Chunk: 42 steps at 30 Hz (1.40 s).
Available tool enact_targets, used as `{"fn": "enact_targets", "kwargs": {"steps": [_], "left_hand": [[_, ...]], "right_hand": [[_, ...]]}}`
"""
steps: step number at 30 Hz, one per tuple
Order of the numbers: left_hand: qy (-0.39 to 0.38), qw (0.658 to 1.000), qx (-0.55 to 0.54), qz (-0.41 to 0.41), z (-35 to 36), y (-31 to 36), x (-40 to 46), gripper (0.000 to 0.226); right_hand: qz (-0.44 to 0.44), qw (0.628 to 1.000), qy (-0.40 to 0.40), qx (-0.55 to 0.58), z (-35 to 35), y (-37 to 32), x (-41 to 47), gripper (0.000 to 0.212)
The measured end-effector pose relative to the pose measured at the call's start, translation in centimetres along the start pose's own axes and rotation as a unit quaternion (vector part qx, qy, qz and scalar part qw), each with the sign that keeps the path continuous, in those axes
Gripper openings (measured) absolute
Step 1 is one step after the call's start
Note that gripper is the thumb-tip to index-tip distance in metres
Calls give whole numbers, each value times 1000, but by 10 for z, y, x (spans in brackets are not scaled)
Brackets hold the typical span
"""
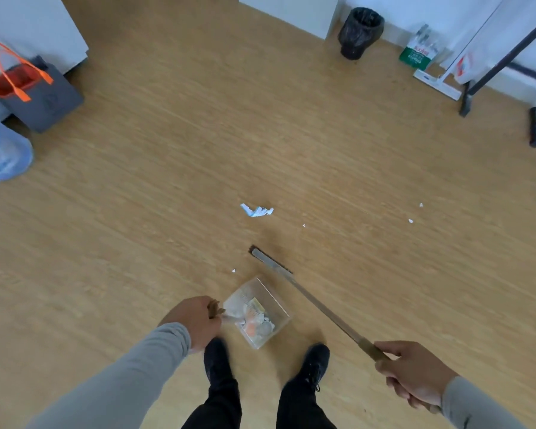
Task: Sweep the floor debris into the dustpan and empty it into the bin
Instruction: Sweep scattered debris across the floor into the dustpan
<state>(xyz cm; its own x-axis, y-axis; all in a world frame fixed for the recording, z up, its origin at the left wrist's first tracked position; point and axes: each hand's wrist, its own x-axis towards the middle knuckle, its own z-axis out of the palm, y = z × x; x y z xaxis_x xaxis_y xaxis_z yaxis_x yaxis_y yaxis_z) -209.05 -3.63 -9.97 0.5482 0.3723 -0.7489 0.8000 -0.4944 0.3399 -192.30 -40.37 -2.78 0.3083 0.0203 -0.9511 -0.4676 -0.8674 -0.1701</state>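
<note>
You're mid-sweep, and by the look of it well along: the wooden floor [167,181] ahead carries only a few leftovers, while the black-lined bin [360,32] waits far off against the back wall, well apart from you. Emptying comes later, I'd say; gathering isn't finished.

The broom [307,297] runs from lower right up to its dark head [270,258], which sits on the floor just beyond the dustpan's open mouth. The clear dustpan [257,311] is right in front of your shoes, already holding a heap of paper and wrappers, and it looks tipped back toward you, though whether it rests on the floor I can't tell.

Next call, as I read it: reach the broom head past the crumpled paper [257,210] lying beyond it, drag it back toward the pan, then chase the small white scraps [411,220] out to the right and the tiny fleck [233,270] just left of the pan's mouth. Keep the pan's lip flat down or the bits may slide under.

Now your hands. Your right hand [415,376] is wrapped round the broom's wooden grip, fingers curled under, forearm coming in from the lower right. Your left hand [195,320] is clenched on the dustpan's handle [229,318], knuckles up, grey sleeve angling in from the lower left.
</note>
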Motion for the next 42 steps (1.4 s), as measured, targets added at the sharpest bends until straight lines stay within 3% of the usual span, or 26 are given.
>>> {"fn": "enact_targets", "kwargs": {"steps": [10, 18, 25, 31, 34, 37, 42], "left_hand": [[50, 998, 8, -33, -54, -89, -4, 17], [57, 996, 51, -46, -57, -116, 35, 20], [65, 996, 38, -45, -66, -121, 42, 22], [61, 997, 33, -43, -69, -120, 46, 21], [59, 997, 37, -42, -69, -122, 46, 17], [54, 997, 43, -43, -70, -126, 40, 15], [52, 997, 21, -44, -84, -118, 31, 16]], "right_hand": [[-48, 998, 31, -37, 107, -105, 55, 33], [-4, 988, -30, -149, 183, -116, 76, 74], [-3, 996, -74, -49, 94, -120, 8, 53], [-13, 993, -26, -117, 146, -129, 31, 65], [-5, 994, -54, -96, 170, -142, 36, 69], [0, 996, -79, -35, 143, -142, 23, 61], [-24, 998, -57, 13, 87, -133, -14, 51]]}}
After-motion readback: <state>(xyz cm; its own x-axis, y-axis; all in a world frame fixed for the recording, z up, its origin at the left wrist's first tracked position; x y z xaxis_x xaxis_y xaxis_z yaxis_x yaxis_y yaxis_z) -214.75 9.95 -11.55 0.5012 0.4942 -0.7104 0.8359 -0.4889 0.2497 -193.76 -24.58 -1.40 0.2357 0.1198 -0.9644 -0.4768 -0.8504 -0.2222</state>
